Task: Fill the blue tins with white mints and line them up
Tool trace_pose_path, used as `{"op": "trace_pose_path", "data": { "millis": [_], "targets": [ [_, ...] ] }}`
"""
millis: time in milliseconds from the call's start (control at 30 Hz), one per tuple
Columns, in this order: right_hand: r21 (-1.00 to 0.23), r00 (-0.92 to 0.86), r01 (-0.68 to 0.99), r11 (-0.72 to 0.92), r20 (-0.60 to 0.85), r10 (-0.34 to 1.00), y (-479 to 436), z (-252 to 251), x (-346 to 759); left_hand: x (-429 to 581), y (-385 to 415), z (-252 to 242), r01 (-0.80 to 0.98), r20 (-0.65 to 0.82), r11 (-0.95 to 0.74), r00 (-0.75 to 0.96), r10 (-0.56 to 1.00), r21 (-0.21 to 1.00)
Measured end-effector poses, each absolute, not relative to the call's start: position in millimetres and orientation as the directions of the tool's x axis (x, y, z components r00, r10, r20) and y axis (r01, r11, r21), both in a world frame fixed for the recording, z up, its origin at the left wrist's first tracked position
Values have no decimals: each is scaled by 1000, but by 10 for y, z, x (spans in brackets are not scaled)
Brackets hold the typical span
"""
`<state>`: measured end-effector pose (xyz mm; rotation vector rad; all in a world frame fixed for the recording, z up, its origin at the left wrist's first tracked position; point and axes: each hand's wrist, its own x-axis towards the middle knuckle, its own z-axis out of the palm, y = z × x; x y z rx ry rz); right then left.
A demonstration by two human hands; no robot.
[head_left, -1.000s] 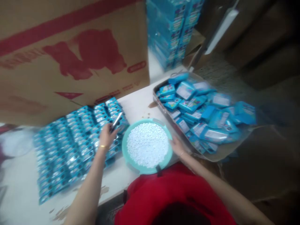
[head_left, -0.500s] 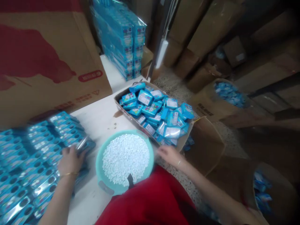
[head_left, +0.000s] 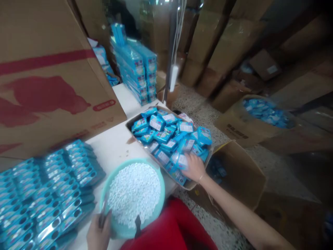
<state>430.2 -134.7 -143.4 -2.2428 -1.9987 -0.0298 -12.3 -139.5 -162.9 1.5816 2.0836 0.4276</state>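
My left hand (head_left: 99,229) is closed around a slim, shiny, dark-edged item (head_left: 103,210), upright at the left rim of a turquoise basin (head_left: 162,194); its kind is blurred. Small white pellets (head_left: 135,194) fill much of the basin, and a dark handle-like piece (head_left: 137,222) sticks out at its near side. My right hand (head_left: 195,166) reaches into a shallow carton (head_left: 191,185) heaped with small blue packets (head_left: 163,135). Its fingers close on a blue packet (head_left: 182,162) at the carton's near end, the fingertips partly hidden.
Rows of blue boxes with round dark openings (head_left: 57,187) cover the table's left side. A large brown carton (head_left: 52,114) stands behind them. Wrapped blue boxes (head_left: 137,73) are stacked at the back, beside a pole. Open cartons (head_left: 236,173) stand on the floor at right.
My left hand has moved from the rows of blue boxes to the basin's left rim, holding the slim item. My right hand has gone from beside the basin into the packet carton. The view has shifted.
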Motion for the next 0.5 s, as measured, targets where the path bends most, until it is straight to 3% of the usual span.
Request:
{"op": "trace_pose_path", "data": {
  "millis": [167, 233, 333, 433, 500],
  "targets": [
    [-473, 220, 874, -113, 176, 960, -1436, -1112, 4301, 498, -713, -1482, 758, -114, 52, 30, 993, 650],
    [-665, 401, 729, -161, 224, 888, -1339, -985, 4425, 781, -357, -1429, 698, -117, 6, 113, 987, 716],
    [-901, 736, 391, -188, 183, 652, -1095, -860, 4758, 1163, 127, -1396, 606, -137, 21, 145, 980, 795],
    [-1000, 903, 30, 9, 31, 428, -961, -868, 5124, 1448, 482, -1406, 597, -238, 129, 108, 965, 792],
    [-981, 907, -127, 148, -54, 418, -982, -938, 5333, 1583, 643, -1423, 605, -278, 167, 93, 956, 779]
  ]
}}
